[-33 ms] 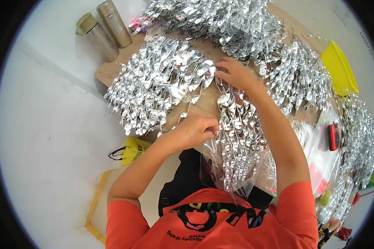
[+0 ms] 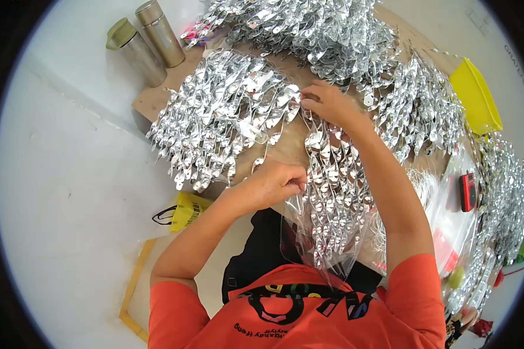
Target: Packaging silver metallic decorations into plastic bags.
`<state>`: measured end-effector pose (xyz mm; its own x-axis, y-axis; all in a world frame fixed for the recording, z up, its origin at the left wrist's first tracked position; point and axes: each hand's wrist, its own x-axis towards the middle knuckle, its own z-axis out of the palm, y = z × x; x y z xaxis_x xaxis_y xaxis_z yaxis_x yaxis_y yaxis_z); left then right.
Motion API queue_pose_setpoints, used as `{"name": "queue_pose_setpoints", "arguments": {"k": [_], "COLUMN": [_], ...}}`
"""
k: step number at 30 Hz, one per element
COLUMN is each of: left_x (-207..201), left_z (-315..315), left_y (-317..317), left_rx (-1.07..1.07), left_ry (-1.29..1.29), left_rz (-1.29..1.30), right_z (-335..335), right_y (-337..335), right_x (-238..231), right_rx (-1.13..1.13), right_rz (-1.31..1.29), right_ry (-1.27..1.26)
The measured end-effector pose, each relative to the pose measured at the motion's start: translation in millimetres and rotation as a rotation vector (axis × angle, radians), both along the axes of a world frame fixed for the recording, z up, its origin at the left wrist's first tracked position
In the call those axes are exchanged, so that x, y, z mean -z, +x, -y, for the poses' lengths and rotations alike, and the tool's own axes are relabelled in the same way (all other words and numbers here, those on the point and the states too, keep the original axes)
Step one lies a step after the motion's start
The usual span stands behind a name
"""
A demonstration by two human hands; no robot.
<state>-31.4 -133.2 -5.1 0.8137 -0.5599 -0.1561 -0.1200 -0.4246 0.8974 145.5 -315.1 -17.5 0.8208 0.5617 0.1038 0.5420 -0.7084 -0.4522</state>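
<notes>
My left hand [image 2: 276, 181] is closed in a fist above the near edge of the table, its thumb against the fingers. What it pinches is hidden, though a clear plastic bag [image 2: 295, 218] hangs just under it. Farther off, my right hand [image 2: 330, 104] has its fingers curled together at the top of a bundle of silver strands [image 2: 332, 168]. These strands, strung with shiny drop-shaped pieces, run toward me over the bag. To the left of my fingers spreads a heap of similar silver strands [image 2: 209, 116].
More silver strands [image 2: 308, 29] pile up at the back and on the right. Two metal flasks [image 2: 160, 35] stand at the far left. At right are a yellow basin [image 2: 474, 96], a red and black device [image 2: 467, 192] and white threads [image 2: 422, 183]. A yellow bag [image 2: 189, 210] hangs at left.
Both hands stay in nearly the same place. A few silver pieces near my left wrist and in the left heap have shifted slightly.
</notes>
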Motion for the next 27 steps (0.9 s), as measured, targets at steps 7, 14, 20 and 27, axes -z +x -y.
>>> {"name": "queue_pose_setpoints", "arguments": {"k": [7, 14, 20, 27], "left_x": [6.7, 7.6, 13.8, 8.1], "left_z": [-5.9, -6.5, -3.6, -1.4], "left_y": [5.4, 4.0, 7.8, 4.8], "left_rx": [0.006, 0.032, 0.044, 0.015], "left_ry": [-0.04, -0.083, -0.09, -0.104], "left_rz": [0.001, 0.014, 0.0, 0.082], "right_z": [14.1, 26.8, 21.6, 3.7], "right_y": [-25.3, -36.0, -5.2, -19.7], "right_x": [-15.0, -24.9, 1.1, -9.4], "right_rx": [0.039, 0.017, 0.004, 0.062], "right_rz": [-0.053, -0.557, -0.156, -0.134], "right_ry": [-0.056, 0.171, 0.131, 0.124]}}
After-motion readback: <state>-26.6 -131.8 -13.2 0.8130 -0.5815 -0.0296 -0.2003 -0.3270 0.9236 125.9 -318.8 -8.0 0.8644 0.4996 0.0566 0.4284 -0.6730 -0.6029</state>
